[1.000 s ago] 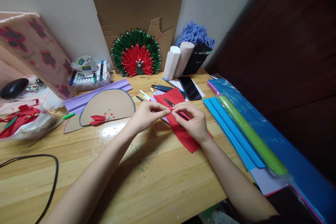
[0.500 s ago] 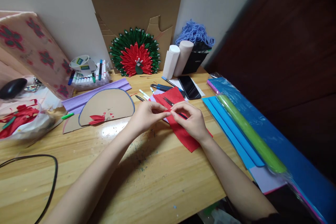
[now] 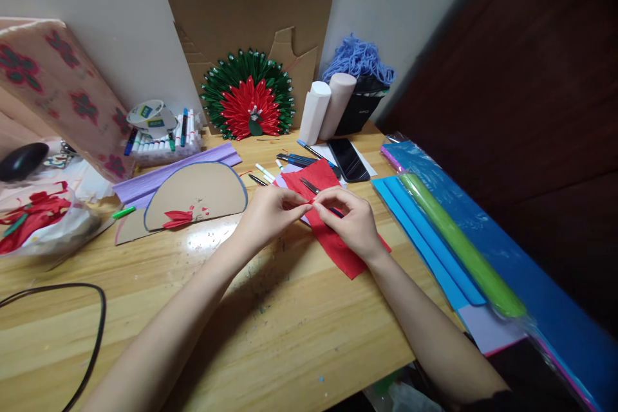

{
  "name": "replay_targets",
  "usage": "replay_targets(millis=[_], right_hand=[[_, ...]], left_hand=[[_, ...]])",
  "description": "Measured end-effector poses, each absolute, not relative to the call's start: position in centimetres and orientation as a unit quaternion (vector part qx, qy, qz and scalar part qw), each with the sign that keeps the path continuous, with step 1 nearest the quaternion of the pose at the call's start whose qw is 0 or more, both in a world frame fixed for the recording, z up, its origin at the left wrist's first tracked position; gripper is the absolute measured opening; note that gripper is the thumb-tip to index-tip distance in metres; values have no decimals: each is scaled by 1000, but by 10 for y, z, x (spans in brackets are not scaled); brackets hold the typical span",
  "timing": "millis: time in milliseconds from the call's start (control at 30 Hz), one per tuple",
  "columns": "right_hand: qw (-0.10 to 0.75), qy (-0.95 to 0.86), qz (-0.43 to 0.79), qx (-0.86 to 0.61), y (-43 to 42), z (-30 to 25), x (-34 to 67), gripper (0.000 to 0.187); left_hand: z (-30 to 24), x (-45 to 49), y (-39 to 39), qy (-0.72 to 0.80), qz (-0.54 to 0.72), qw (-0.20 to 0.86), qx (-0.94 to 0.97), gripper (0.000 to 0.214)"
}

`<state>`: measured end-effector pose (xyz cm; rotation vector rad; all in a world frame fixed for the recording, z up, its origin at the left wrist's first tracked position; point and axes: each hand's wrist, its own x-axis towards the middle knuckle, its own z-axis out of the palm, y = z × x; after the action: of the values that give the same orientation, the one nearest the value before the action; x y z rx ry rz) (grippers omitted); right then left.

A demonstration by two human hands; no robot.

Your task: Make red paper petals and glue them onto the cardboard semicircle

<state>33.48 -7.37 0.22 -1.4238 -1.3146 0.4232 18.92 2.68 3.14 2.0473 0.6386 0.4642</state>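
Note:
My left hand [image 3: 270, 214] and my right hand [image 3: 351, 219] meet fingertip to fingertip above a sheet of red crepe paper [image 3: 333, 239] on the wooden desk [image 3: 270, 328]. Both pinch a tiny red scrap [image 3: 312, 205] between thumb and forefinger. Scissors [image 3: 313, 190] lie on the red sheet just behind my fingers. To the left lies a half-round cardboard piece [image 3: 197, 192] with a few red petals stuck near its lower edge.
A red and green paper fan ornament [image 3: 248, 102] leans on cardboard at the wall. Markers [image 3: 164, 135], a phone [image 3: 348, 159], white rolls [image 3: 316, 112], blue yarn [image 3: 358, 59], blue sheets and a green roll [image 3: 458, 244] lie around. A black cable [image 3: 91, 309] loops at left.
My fingers have shifted slightly on the red scrap; the view has tipped a little. Nothing else has moved.

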Motion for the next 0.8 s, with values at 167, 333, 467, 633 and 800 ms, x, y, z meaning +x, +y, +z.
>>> replay_targets(millis=[167,333,467,633,800], right_hand=[[566,-536,205,-592,-73,-1,334,7],[591,-481,282,-582,-70,-2,337,20],[607,-452,289,-586,-67,-3,339,24],[617,-442,278,-589,-67,-2,337,24],[626,-426,283,-588,-68,1,334,25]], left_hand=[[29,190,28,263,180,468,824,22],[28,191,27,276,177,491,807,26],[32,191,26,281,169,498,802,27],[37,192,25,291,162,516,789,27],[37,192,26,295,162,532,777,27]])
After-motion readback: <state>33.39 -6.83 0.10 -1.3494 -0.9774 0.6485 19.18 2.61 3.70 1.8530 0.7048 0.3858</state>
